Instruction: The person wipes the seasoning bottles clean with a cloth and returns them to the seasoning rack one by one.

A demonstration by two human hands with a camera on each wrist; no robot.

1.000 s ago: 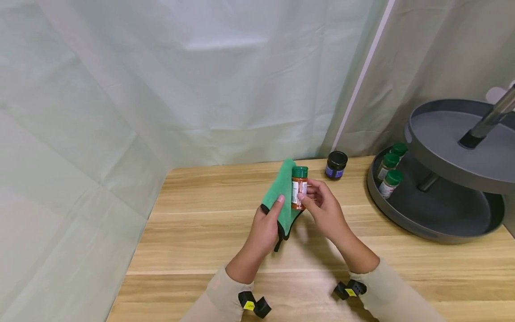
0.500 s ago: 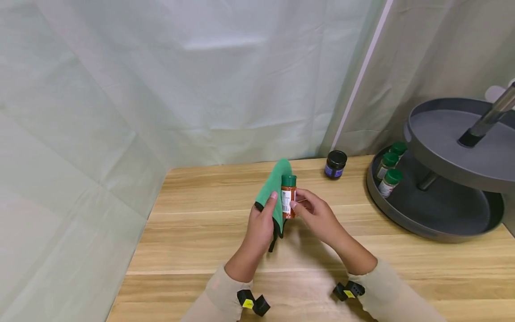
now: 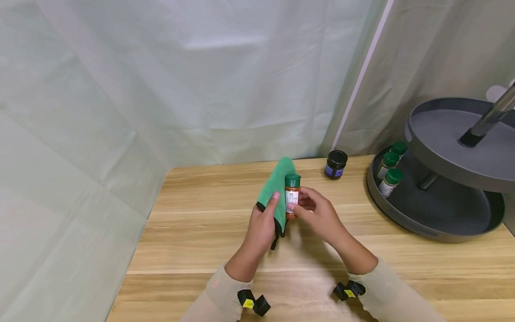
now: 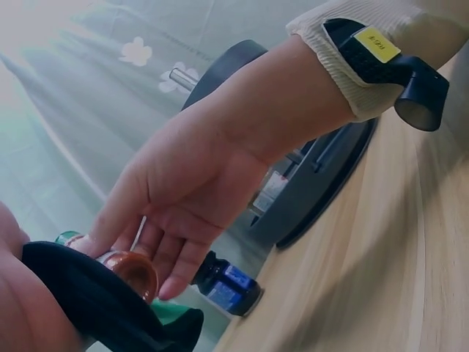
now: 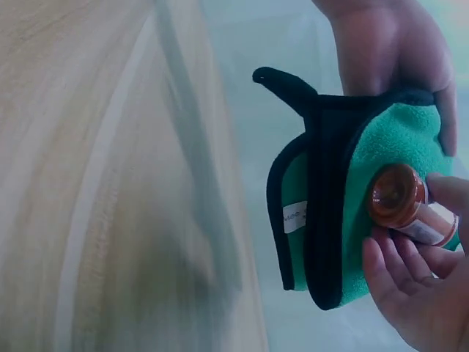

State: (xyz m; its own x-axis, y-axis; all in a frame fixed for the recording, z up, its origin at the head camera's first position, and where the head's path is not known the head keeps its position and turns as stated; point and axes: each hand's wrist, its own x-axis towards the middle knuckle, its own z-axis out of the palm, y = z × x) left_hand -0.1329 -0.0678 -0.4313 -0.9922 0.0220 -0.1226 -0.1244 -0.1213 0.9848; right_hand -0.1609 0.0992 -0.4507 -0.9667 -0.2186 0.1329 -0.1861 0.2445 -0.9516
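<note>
In the head view my left hand (image 3: 260,228) holds a folded green cloth (image 3: 277,183) with black edging, its thumb lying on the front. A spice jar (image 3: 292,197) with a green lid, white label and reddish contents stands upright against the cloth's right side. My right hand (image 3: 321,216) pinches this jar between thumb and fingers from the right. In the right wrist view the jar's base (image 5: 396,192) touches the fuzzy green face of the cloth (image 5: 388,139), and a black loop (image 5: 282,88) sticks out from it. Both hands are above the wooden table.
A dark jar (image 3: 335,165) with a blue label stands at the table's back edge. To the right is a two-tier grey turntable rack (image 3: 432,232); several green-lidded spice jars (image 3: 390,183) stand on its lower tier. A pale curtain (image 3: 249,89) hangs behind the wooden table (image 3: 193,250).
The spice jar moved left and down along the cloth, then slightly back right, and its label now faces more to the front. The left hand and cloth shifted slightly left.
</note>
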